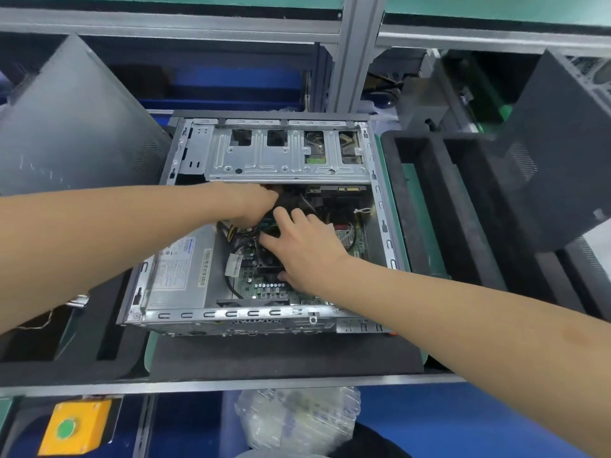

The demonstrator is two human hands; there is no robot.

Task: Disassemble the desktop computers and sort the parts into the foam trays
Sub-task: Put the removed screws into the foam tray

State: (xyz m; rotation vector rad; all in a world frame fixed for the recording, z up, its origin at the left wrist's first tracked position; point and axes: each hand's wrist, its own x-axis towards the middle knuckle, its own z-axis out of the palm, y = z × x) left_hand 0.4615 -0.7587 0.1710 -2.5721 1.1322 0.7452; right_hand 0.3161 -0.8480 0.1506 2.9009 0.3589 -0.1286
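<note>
Deep inside the opened desktop computer (pixel 284 153) on the desk (pixel 264 386), the right grip (pixel 305 249) rested straight fingers (pixel 281 216) on a dark part (pixel 266 261); the left grip (pixel 251 206) reached downward, its hold impossible to tell.

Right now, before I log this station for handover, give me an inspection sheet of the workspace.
Surface: dark mat under the computer case.
Job's things: computer case lies open, power supply and motherboard inside; foam tray to its right.
Clutter: plastic bag below the bench.
Hands: left hand curled inside the case, hold unclear; right hand fingers spread over a dark part.
Cables: yellow-black wires by the power supply; black cable loops over the motherboard.
Surroundings: grey panel left, dark case right, yellow button box below.
</note>
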